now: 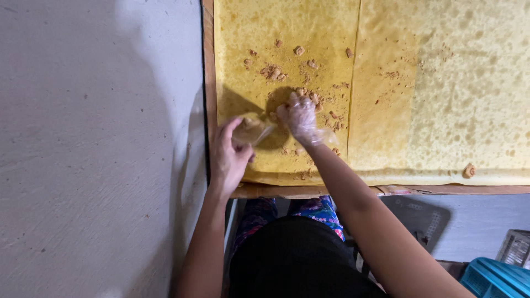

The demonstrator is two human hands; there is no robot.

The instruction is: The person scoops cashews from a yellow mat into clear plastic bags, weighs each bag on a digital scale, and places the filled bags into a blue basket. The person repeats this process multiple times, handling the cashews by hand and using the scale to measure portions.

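Thin clear plastic covers the right hand, whose gloved fingers are bent and pressed down on brown crumbs lying on the yellow sheet cake; whether it pinches any of them I cannot tell. The bare left hand is closed around a small clear bag that seems to have crumbs inside, held just beside the glove. Around them loose crumbs are scattered over the left sheet, and fewer on the second sheet to the right. I judge the collecting is only partly done, since many crumbs remain. The cakes lie on a wooden board beside a grey wall
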